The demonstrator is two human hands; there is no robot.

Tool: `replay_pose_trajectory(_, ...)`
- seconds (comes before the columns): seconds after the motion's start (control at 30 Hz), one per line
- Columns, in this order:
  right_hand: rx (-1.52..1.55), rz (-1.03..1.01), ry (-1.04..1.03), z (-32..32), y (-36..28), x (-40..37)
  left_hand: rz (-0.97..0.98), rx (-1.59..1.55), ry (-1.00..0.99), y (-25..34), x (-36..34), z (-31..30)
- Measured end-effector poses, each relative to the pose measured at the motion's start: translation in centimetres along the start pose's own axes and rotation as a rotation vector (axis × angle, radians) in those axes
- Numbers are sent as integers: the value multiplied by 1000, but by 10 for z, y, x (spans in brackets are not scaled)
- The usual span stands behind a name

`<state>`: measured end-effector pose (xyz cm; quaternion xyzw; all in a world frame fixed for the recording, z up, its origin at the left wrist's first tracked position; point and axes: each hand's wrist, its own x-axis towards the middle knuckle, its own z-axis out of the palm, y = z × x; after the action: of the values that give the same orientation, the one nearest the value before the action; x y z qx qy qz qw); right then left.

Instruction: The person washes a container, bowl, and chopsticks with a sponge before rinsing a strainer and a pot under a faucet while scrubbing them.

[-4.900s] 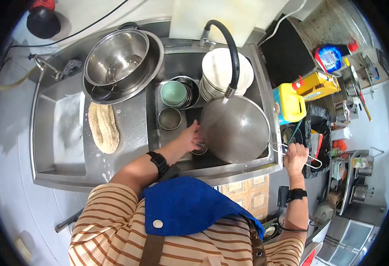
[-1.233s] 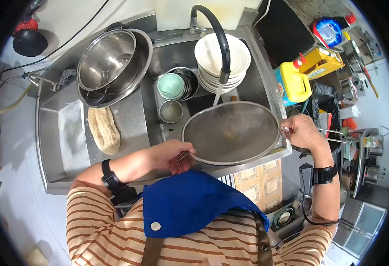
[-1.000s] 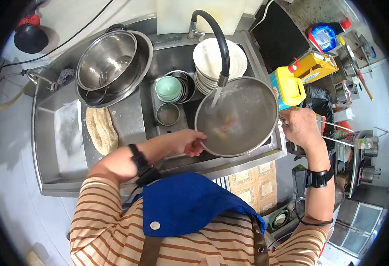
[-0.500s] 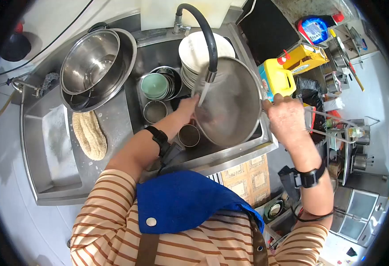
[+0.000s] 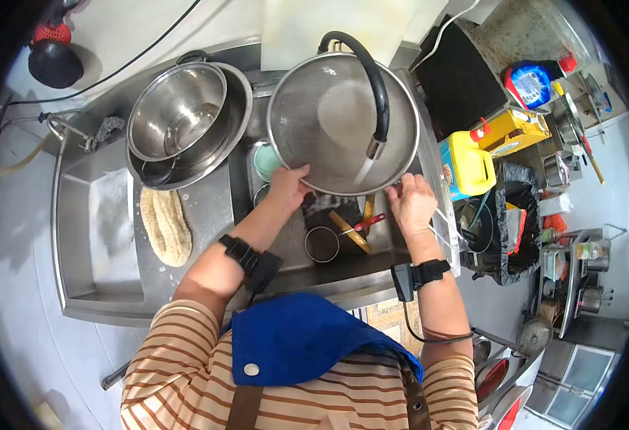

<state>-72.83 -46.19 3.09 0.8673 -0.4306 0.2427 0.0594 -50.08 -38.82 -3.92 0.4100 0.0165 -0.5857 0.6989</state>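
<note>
A large round mesh strainer (image 5: 307, 93) is held over the sink under the black hose faucet (image 5: 380, 100), whose water runs into it. My left hand (image 5: 288, 188) is closed on the strainer's near-left rim. My right hand (image 5: 412, 204) grips it at the near-right side, where a wire handle (image 5: 443, 228) shows beyond the hand. Through the mesh a pale round shape shows, where the plates stood. Green bowls (image 5: 266, 162) are partly covered by the strainer and my left hand. Below it in the basin are a metal cup (image 5: 322, 244) and a red-handled utensil (image 5: 369, 222).
Nested steel bowls (image 5: 178, 118) stand at the left on the sink, above a beige towel (image 5: 164, 228) on the drainboard. To the right are a yellow jug (image 5: 467, 165), a yellow box (image 5: 515, 132) and a bin with a black bag (image 5: 515, 215).
The strainer has moved up and left and turned its bowl more toward me, now covering the white plates. My right hand has come inward and down, uncovering utensils in the basin.
</note>
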Motion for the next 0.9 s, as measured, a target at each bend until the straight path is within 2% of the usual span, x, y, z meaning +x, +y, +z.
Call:
replay_pose_trajectory(0.03,-1,7,3,5,-2,2,-3,6,-5,6,-4,-1)
replay_pose_trajectory(0.1,340,318,-377,14,-5,8,187,30,2,18,-15,-7)
replay_pose_trajectory(0.13,574,458,-555,28,0,10,183,40,4,22,-21,-10)
replay_pose_trajectory(0.17,582,463,-555,34,-3,13,301,96,-7,26,-26,-14)
replay_pose_trajectory(0.2,919,575,-592,42,-9,15,421,153,-20,30,-30,-18)
replay_pose_trajectory(0.23,1260,680,-617,49,-16,15,423,163,-19,35,-35,-21)
replay_pose_trajectory(0.27,1270,680,-614,57,-25,15,525,230,59,40,-39,-24)
replay_pose_trajectory(0.33,1568,664,-585,71,-44,16,712,284,150,51,-54,-11)
replay_pose_trajectory(0.37,1576,665,-583,76,-49,16,713,292,150,58,-58,-7)
replay_pose_trajectory(0.43,1599,596,-687,84,-59,17,679,162,164,70,-63,-6)
replay_pose_trajectory(0.47,1569,433,-745,98,-53,12,674,168,146,71,-59,-12)
replay_pose_trajectory(0.5,1571,429,-744,98,-47,9,678,168,146,67,-57,-14)
replay_pose_trajectory(0.57,1076,194,-935,92,-29,1,516,102,214,55,-49,-15)
replay_pose_trajectory(0.63,1179,201,-951,112,8,-24,384,54,172,35,-27,-38)
replay_pose_trajectory(0.7,1184,559,-1103,79,23,-23,256,44,191,16,-16,-35)
replay_pose_trajectory(0.73,1057,464,-1063,57,27,-15,137,-14,257,12,-16,-22)
replay_pose_trajectory(0.77,929,372,-1015,38,33,-8,101,-62,201,-1,-5,-24)
replay_pose_trajectory(0.83,1093,612,-1078,24,51,-3,65,-112,135,-22,9,-19)
replay_pose_trajectory(0.9,1157,662,-1053,16,60,3,-51,-194,14,-33,11,-4)
